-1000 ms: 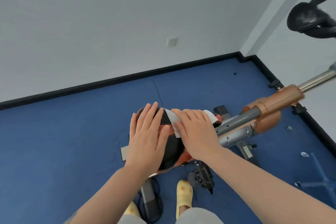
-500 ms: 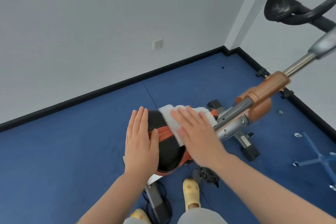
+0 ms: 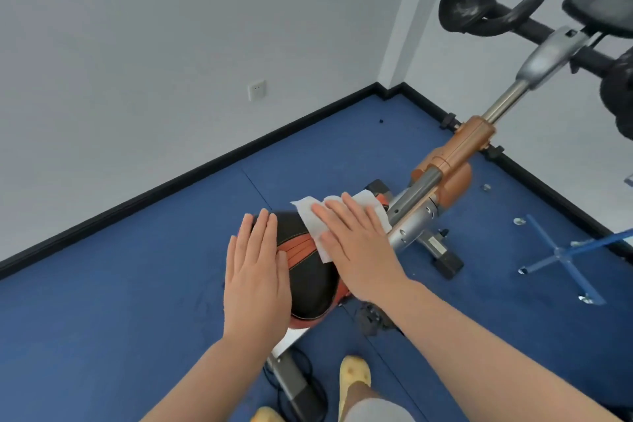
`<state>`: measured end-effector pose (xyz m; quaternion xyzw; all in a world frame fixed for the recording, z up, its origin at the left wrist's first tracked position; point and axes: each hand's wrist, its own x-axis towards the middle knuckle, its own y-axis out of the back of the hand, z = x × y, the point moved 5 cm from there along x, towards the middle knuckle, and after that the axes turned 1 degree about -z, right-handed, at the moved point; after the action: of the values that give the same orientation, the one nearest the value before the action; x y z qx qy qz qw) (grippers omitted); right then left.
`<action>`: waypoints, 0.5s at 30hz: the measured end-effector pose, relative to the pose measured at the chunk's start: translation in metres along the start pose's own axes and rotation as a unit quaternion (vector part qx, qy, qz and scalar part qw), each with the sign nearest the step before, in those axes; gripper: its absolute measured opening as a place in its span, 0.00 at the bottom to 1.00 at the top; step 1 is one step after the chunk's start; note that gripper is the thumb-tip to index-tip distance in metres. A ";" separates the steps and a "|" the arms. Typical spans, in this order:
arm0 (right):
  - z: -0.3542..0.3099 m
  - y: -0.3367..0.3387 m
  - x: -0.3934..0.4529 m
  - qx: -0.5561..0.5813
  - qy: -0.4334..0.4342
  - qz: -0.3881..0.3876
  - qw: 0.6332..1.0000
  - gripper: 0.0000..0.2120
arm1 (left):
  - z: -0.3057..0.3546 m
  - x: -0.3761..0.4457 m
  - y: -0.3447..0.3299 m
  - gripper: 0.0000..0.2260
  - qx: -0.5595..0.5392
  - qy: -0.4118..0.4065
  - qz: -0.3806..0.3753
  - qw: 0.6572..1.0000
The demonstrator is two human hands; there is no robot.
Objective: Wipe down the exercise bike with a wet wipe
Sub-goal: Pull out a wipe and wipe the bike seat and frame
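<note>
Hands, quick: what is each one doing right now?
Left hand: open, fingers straight, resting flat on the saddle.
Right hand: open, fingers straight, pressing the wet wipe onto the saddle's front end.

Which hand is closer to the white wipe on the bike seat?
Right. The right hand lies flat on the wipe, pressing it onto the seat. The left hand rests flat on the seat's left side, apart from the wipe.
</note>
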<state>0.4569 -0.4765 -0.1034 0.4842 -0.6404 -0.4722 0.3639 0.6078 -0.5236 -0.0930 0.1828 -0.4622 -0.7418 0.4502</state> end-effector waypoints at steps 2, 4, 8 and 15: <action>0.021 0.000 0.016 -0.034 -0.037 -0.011 0.999 0.25 | 0.005 0.006 0.001 0.25 0.025 -0.037 0.001 0.999; 0.036 0.000 0.034 -0.055 -0.059 -0.054 0.995 0.29 | 0.008 0.012 -0.001 0.24 0.028 -0.049 0.005 0.998; 0.011 0.006 0.048 -0.126 -0.022 -0.085 0.988 0.22 | 0.007 0.005 -0.002 0.19 -0.064 -0.036 0.066 0.995; -0.015 0.015 0.038 0.050 0.065 -0.105 0.991 0.18 | -0.001 -0.027 -0.004 0.24 -0.072 0.062 0.066 0.993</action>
<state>0.4569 -0.5153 -0.0848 0.5961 -0.5841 -0.4427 0.3280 0.6208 -0.5009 -0.1004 0.1651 -0.3900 -0.7289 0.5380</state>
